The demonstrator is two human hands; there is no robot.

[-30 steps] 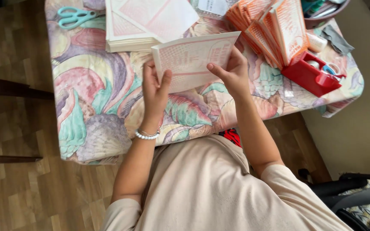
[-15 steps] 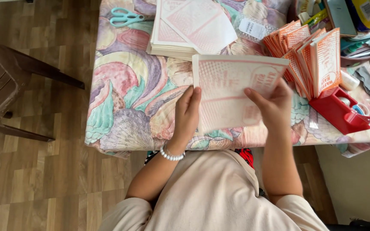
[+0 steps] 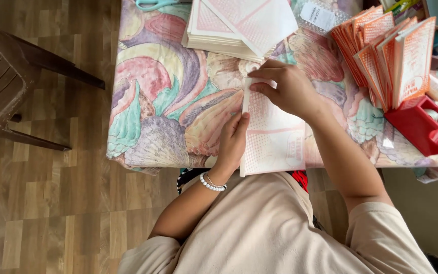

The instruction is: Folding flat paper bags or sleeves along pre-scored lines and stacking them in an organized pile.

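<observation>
A pale sheet of printed paper with a pink pattern (image 3: 275, 142) lies flat on the table with the flowered cloth (image 3: 168, 111), its near end hanging over the table's front edge. My left hand (image 3: 233, 142) presses on the sheet's left edge, fingers together, a bead bracelet on the wrist. My right hand (image 3: 287, 89) rests on the sheet's far end, its fingertips pinching a narrow folded strip along the left edge.
A stack of the same pale sheets (image 3: 239, 25) lies at the back. Orange folded paper pieces (image 3: 391, 50) stand upright at the right beside a red tape dispenser (image 3: 422, 129). Teal scissors (image 3: 153, 4) lie at the far edge. A brown plastic chair (image 3: 6, 71) stands left.
The sheet, held up in both hands before, now lies flat on the table. My left hand has moved to its left edge and my right hand to its far end.
</observation>
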